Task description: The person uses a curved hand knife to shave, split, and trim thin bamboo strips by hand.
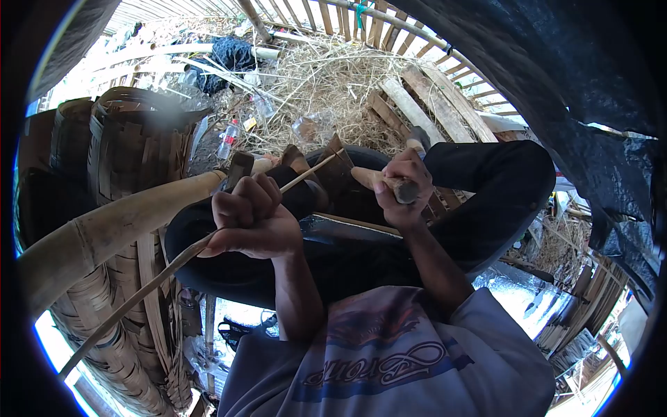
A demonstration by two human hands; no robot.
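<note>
My left hand [253, 219] is closed around a long, thin bamboo strip [142, 295]. The strip runs from the lower left through my fist, and its pale end points up toward the middle. In my right hand [404, 182] is the thick wooden handle of a knife [365, 176], gripped in a fist. What looks like its broad, dark blade lies by the strip's far end; its outline is hard to make out against the shadow, and I cannot tell if it touches the strip. Both hands are above my crossed legs [479, 208].
A thick bamboo pole [125, 222] slants in from the left beside woven bamboo baskets [135, 142]. Ahead lie dry straw [326, 76], a plastic bottle [228, 139] and wooden planks [445, 104]. Dark plastic sheeting [577, 62] hangs at the right near a slatted bamboo fence [410, 31].
</note>
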